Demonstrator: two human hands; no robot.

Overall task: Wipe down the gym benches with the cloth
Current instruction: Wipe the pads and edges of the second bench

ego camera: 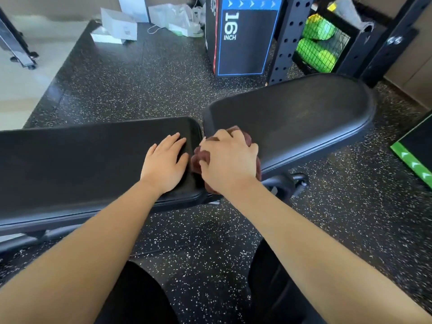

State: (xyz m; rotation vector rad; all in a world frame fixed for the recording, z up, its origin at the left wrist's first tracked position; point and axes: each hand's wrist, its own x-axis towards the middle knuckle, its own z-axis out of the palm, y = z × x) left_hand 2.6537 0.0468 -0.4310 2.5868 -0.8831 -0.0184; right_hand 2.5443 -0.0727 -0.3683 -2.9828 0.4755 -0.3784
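Observation:
A black gym bench runs across the view in two pads. The long flat pad [77, 160] lies at the left, and the raised seat pad [299, 120] stands at the right. My left hand [164, 163] rests flat with straight fingers on the right end of the long pad. My right hand [228, 161] grips a bunched reddish-brown cloth [243, 134] at the gap between the two pads, against the near left end of the seat pad. Most of the cloth is hidden under the hand.
The floor is black speckled rubber [131, 85]. A black plyo box marked 16 inch [245, 38] and a perforated rack post [284, 40] stand behind the seat pad. Green rollers sit in a wire basket [320, 43]. White boxes and bags [145, 22] lie at the back left.

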